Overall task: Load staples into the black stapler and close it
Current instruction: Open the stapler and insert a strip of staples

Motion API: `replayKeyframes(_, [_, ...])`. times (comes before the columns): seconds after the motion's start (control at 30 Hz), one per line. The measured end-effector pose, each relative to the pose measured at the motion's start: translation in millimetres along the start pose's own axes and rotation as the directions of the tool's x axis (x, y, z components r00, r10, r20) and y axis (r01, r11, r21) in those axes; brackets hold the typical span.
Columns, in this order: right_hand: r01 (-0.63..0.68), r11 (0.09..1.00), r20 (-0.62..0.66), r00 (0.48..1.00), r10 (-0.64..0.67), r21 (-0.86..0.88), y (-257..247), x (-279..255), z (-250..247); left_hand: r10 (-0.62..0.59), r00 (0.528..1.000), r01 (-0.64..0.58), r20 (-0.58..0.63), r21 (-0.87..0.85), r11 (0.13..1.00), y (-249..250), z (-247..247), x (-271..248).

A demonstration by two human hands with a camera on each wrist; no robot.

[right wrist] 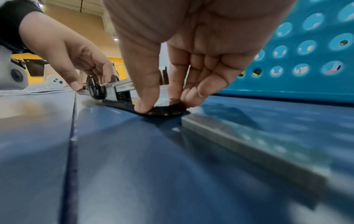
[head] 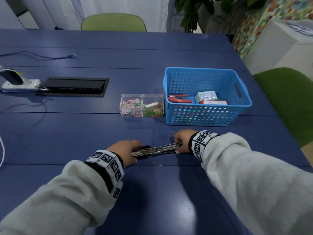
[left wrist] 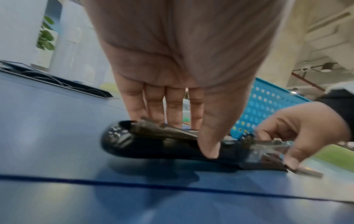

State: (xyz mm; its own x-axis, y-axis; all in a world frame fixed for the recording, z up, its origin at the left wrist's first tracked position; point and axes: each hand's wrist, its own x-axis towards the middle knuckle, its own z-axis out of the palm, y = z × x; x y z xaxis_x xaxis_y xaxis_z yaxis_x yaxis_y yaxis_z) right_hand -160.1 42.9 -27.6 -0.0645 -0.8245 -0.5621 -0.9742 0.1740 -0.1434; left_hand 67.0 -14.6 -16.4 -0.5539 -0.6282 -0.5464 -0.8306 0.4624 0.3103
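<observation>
The black stapler [head: 155,149] lies swung open along the blue table [head: 152,192], its metal staple channel facing up. My left hand [head: 130,150] grips the black cover end, thumb on the near side and fingers on the far side [left wrist: 184,136]. My right hand [head: 179,145] pinches the other end, the black base [right wrist: 166,111], between thumb and fingers [right wrist: 166,104]. A grey strip of staples [right wrist: 249,151] lies loose on the table just by the right hand; its tip shows in the left wrist view [left wrist: 310,173]. Whether the channel holds staples I cannot tell.
A blue perforated basket [head: 208,119] behind the right hand holds a red stapler [head: 179,99] and small boxes [head: 206,97]. Two clear boxes of paper clips [head: 142,106] stand to its left. A black cable hatch [head: 74,86] and a power strip [head: 17,82] are far left.
</observation>
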Motion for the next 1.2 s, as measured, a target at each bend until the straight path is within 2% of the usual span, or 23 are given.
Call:
replayKeyframes(0.13, [0.005, 1.000, -0.011, 1.000, -0.005, 0.021, 2, -2, 2, 0.146, 0.988, -0.148, 0.057, 0.036, 0.988, 20, 4, 6])
replayKeyframes(0.2, [0.011, 0.998, -0.023, 1.000, -0.010, 0.057, 6, -6, 3, 0.171, 0.983, -0.176, 0.066, 0.080, 0.981, 26, 5, 8])
replayKeyframes(0.33, [-0.074, 0.987, -0.058, 0.995, 0.082, 0.140, 33, -22, -2, 0.169, 0.982, -0.179, 0.085, 0.131, 0.975, 30, 6, 9])
replayKeyframes(0.47, [-0.155, 0.986, -0.025, 0.987, 0.157, 0.054, 54, -33, -1, 0.169, 0.981, -0.181, 0.092, 0.136, 0.974, 33, 5, 12])
replayKeyframes(0.77, [-0.097, 0.995, -0.009, 0.995, 0.097, -0.017, 49, -28, 10, 0.164, 0.982, -0.175, 0.090, 0.128, 0.976, 37, 4, 17])
replayKeyframes(0.9, [-0.119, 0.991, 0.005, 0.993, 0.119, -0.059, 50, -28, 8, 0.158, 0.983, -0.169, 0.093, 0.126, 0.977, 37, 4, 19])
replayKeyframes(1.0, [-0.151, 0.988, -0.013, 0.988, 0.151, -0.029, 52, -34, -4, 0.161, 0.983, -0.172, 0.093, 0.134, 0.976, 36, 4, 21])
replayKeyframes(1.1, [-0.092, 0.989, -0.142, 0.984, 0.107, 0.113, 48, -39, -17, 0.167, 0.981, -0.179, 0.094, 0.135, 0.974, 36, 5, 23])
replayKeyframes(1.2, [0.054, 0.992, -0.161, 0.986, -0.035, 0.112, 30, -39, -20, 0.173, 0.979, -0.187, 0.104, 0.142, 0.972, 38, 6, 24])
